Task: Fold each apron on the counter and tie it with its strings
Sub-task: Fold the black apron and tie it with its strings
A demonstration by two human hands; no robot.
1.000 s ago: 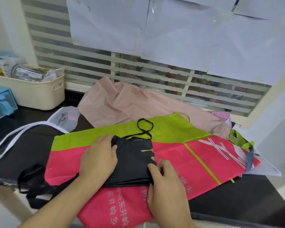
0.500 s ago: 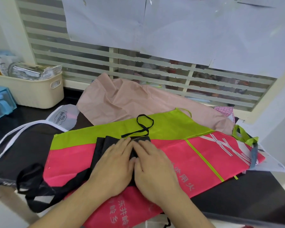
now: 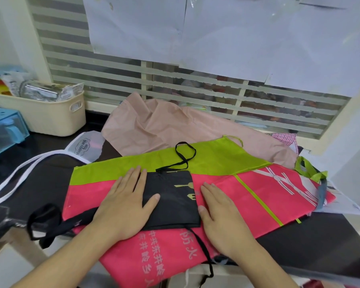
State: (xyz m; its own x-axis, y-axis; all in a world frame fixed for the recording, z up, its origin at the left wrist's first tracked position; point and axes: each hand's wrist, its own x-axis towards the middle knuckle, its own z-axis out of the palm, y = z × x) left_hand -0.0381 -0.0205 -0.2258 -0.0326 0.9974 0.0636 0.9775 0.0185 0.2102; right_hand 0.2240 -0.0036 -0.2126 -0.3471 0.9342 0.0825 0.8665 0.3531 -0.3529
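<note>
Our hands have slid apart from the middle of the folded black apron (image 3: 170, 196) to its two sides. Our left hand (image 3: 125, 202) lies flat on its left edge, fingers straight and thumb spread across the cloth; our right hand (image 3: 220, 213) presses flat just beside its right edge, holding nothing. The black apron rests on the pink and green apron (image 3: 247, 183) on the dark counter (image 3: 299, 246), its strings (image 3: 185, 156) trailing loose.

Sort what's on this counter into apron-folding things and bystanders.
Job: folded black apron under left hand, its strings, right hand, pink-and-green apron, beige apron.
Lying about: cream basket, blue box, white papers.
</note>
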